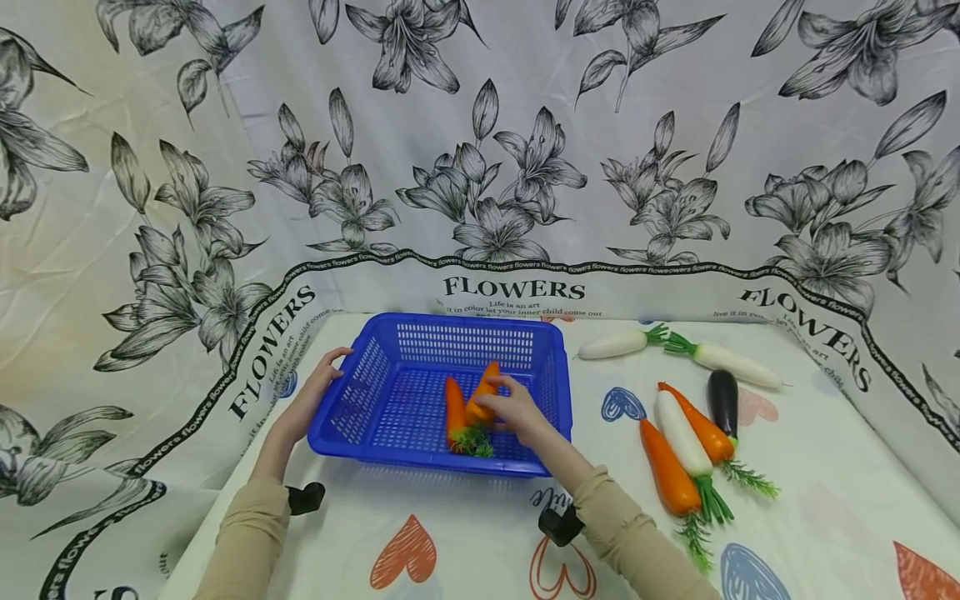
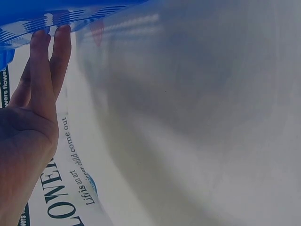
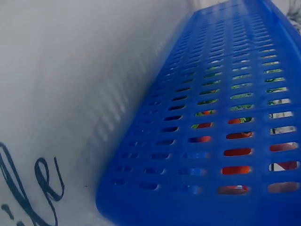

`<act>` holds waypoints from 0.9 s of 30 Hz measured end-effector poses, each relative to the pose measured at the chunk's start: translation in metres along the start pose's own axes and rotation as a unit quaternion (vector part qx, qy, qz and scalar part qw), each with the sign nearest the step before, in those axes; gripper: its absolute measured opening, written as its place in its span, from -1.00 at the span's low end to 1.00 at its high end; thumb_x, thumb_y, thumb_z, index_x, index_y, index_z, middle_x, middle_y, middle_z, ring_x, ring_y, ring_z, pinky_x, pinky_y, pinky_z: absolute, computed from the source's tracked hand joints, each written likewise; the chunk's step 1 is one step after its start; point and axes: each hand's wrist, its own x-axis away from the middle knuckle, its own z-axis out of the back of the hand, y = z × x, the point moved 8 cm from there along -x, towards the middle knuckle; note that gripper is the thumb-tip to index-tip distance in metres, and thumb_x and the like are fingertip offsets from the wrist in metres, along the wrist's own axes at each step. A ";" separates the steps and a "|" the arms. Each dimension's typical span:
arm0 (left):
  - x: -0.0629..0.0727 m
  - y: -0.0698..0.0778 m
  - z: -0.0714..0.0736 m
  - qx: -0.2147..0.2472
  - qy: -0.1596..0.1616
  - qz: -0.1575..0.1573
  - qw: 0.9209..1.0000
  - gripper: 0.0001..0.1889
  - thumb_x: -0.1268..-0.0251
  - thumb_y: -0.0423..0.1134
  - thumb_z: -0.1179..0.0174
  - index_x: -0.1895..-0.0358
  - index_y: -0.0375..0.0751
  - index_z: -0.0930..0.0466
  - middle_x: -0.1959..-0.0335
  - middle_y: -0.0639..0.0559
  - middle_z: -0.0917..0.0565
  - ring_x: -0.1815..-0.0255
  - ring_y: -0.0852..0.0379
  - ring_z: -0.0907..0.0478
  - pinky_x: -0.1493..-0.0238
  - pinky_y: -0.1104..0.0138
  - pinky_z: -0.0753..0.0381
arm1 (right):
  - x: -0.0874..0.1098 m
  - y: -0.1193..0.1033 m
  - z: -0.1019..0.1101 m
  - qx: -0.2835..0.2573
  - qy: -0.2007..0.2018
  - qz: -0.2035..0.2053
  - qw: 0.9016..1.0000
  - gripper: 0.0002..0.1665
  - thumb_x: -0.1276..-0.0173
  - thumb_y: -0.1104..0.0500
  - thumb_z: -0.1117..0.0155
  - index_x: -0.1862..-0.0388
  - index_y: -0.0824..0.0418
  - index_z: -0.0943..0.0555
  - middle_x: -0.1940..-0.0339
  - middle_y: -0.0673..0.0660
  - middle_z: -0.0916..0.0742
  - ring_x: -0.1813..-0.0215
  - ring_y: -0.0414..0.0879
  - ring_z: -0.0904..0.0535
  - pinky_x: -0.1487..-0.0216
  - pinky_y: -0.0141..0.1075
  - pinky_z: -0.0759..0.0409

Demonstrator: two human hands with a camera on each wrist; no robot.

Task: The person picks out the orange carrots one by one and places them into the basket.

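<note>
A blue plastic basket (image 1: 442, 461) with slotted walls stands on the table. In it lie a slim red-orange carrot (image 1: 454, 407) and a thicker orange carrot (image 1: 487, 379), their green tops near the front wall. My right hand (image 1: 517, 410) reaches over the basket and grips the thicker carrot with thumb and fingers. In the right wrist view the basket's wall (image 3: 197, 141) hides most of that hand and the carrots. My left hand (image 1: 318, 385) touches the basket's left side; in the left wrist view its straight fingers (image 2: 41, 70) rest against the blue wall.
Right of the basket lie an orange carrot (image 1: 667, 471), a white radish (image 1: 682, 433), another carrot (image 1: 705, 429) and a dark eggplant (image 1: 722, 402). Two more white radishes, one left (image 1: 611, 345) and one right (image 1: 738, 366), lie behind. Flower-printed cloth (image 1: 487, 208) hangs around the table.
</note>
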 end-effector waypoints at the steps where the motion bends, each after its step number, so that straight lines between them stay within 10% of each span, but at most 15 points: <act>1: 0.000 0.000 0.000 0.000 0.001 -0.001 1.000 -0.46 -0.43 -0.13 0.37 -0.46 0.03 0.10 -0.47 -0.22 0.09 -0.34 -0.22 -0.07 -0.09 0.22 -0.22 | 0.000 0.001 -0.001 0.008 -0.002 -0.004 1.000 -0.38 -0.28 0.18 -0.21 -0.31 0.28 -0.35 -0.19 0.39 -0.49 -0.04 0.13 -0.58 0.02 -0.03 -0.60; 27: 0.000 -0.003 0.000 -0.008 0.003 0.001 1.000 -0.46 -0.42 -0.15 0.38 -0.46 0.06 0.10 -0.47 -0.21 0.06 -0.31 -0.20 -0.12 -0.05 0.26 -0.26 | 0.003 0.012 0.000 0.063 0.027 -0.052 0.996 -0.51 -0.17 0.27 -0.32 -0.10 0.32 -0.48 -0.09 0.37 -0.54 0.04 0.14 -0.60 0.07 -0.01 -0.60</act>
